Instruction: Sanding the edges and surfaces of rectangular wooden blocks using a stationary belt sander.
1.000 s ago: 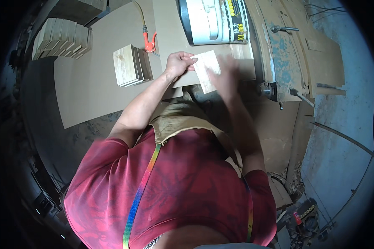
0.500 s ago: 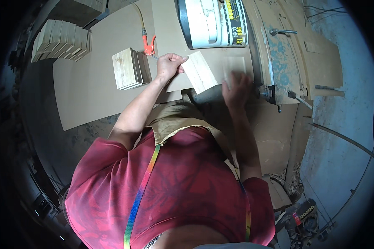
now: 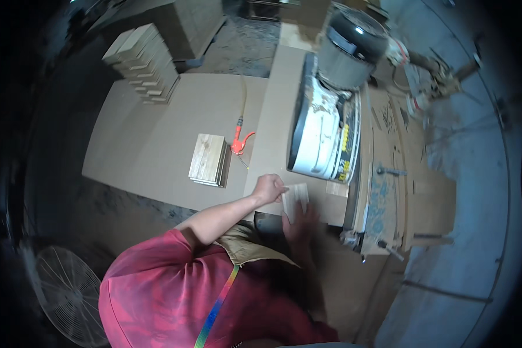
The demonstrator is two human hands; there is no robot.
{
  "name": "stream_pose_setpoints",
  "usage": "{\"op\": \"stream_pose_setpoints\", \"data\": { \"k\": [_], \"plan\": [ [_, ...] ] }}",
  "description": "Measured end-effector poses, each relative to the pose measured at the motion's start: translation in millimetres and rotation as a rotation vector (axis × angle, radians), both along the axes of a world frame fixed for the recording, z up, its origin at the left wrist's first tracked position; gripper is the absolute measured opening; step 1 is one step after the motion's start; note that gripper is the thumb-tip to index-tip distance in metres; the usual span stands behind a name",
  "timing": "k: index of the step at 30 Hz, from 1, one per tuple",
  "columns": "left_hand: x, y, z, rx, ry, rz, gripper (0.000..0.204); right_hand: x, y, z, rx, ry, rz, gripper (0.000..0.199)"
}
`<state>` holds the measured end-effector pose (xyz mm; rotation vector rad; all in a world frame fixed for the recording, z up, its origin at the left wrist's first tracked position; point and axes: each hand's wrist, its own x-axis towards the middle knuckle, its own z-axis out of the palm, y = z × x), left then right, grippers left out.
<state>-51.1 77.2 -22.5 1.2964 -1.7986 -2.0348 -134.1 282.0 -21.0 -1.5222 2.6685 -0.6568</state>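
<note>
Handling of a small wooden board at a belt-like machine, head view. The wooden board (image 3: 296, 194), pale and roughly rectangular, lies between the two hands near the front edge of the brown work surface (image 3: 268, 148), just below the machine's white housing (image 3: 322, 136). The left hand (image 3: 269, 189) has its thumb and fingers closed on the board's left edge. The right hand (image 3: 301, 223), blurred, has its fingers over the lower right part of the board; whether they clamp it or only touch it cannot be told. Writing is concentrated on the machine: a dark label (image 3: 346, 145) along the right side of the housing carries a column of round yellow marks, white characters and, at its lower end, larger yellow lettering. On the black-capped motor (image 3: 354, 52) above sits a small plate (image 3: 344, 44), its details too small to read. A short pale wood piece (image 3: 336, 189) lies just below the housing's lower end. To the left of the hands stands a neat stack of boards (image 3: 207, 159), with light grain and bare faces; just beside it lies a red air gun (image 3: 237, 146), joined to a yellowish hose (image 3: 243, 101). A taller pile of boards (image 3: 145, 66) stands farther off at upper left, and a wire-caged fan (image 3: 72, 296) at lower left.
</note>
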Motion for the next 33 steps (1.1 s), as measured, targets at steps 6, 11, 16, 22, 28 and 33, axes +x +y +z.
{"op": "stream_pose_setpoints", "data": {
  "k": [6,11,16,22,28,33],
  "plan": [
    [-11,27,-8,-0.229,0.15,-0.111,0.014,-41,31,-7,-0.129,0.149,-0.053,0.052],
    [45,8,26,-0.161,0.178,-0.213,0.011,-90,14,-22,-0.093,0.307,-0.176,0.044],
    [121,-24,85,0.047,0.221,-0.132,0.013,-105,-20,-23,-0.222,0.18,-0.248,0.038],
    [203,-99,125,-0.422,0.248,0.61,0.012,-43,-36,61,-0.432,-0.011,-0.151,0.031],
    [239,-174,86,-0.443,-0.25,0.36,0.036,53,-168,94,-0.145,-0.616,0.352,0.034],
    [228,-190,34,0.07,-0.171,0.402,0.042,103,-261,48,0.267,-1.161,0.196,0.045]
  ]
}}
